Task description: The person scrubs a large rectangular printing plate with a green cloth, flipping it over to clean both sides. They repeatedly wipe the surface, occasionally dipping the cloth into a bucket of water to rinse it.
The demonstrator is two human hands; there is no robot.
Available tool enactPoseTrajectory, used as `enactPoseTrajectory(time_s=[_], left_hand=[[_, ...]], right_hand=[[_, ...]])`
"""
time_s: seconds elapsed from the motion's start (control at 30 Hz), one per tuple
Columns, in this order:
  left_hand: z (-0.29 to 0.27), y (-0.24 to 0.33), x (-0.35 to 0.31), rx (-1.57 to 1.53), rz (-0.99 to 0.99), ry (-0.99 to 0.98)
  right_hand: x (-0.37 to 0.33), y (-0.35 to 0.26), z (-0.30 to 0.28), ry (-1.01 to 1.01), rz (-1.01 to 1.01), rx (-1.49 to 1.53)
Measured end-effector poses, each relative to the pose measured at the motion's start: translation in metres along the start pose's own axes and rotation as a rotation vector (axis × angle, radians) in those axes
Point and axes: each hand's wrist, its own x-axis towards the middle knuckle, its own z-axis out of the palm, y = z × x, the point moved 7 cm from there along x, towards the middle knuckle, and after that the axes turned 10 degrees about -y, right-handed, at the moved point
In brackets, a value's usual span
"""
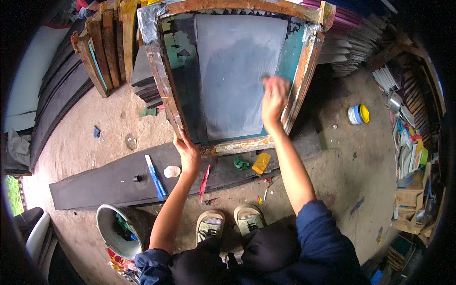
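Observation:
A wooden-framed printing screen (237, 146) stands tilted in front of me, its frame worn and paint-spotted. Its mesh (232, 61) has a pale grey middle with dark green borders. Around the lower left corner of the frame, my left hand (189, 154) is closed. My right hand (274, 102) is at the right side of the mesh, fingers curled and blurred. A small dark greenish thing shows at its fingertips, too smeared to name.
A black board (114, 175) under the frame bears a blue-handled knife (156, 179), a round white lump (172, 171) and scraps. A bucket (107, 228) stands near left, a yellow-topped can (357, 114) right. Wooden frames (107, 47) lean at far left; cartons (407, 199) line the right.

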Motion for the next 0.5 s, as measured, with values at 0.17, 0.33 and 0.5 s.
enactPoseTrajectory(time_s=[0.17, 0.33, 0.5], left_hand=[[0.012, 0.001, -0.002, 0.263, 0.024, -0.082], [0.004, -0.003, -0.001, 0.102, 0.003, -0.03], [0.006, 0.009, -0.001, 0.309, 0.069, -0.054]], right_hand=[[-0.07, 0.021, 0.011, -0.509, -0.193, -0.048], [0.066, 0.004, -0.008, -0.052, -0.067, 0.033], [0.0, 0.006, 0.003, -0.11, -0.171, -0.035]])
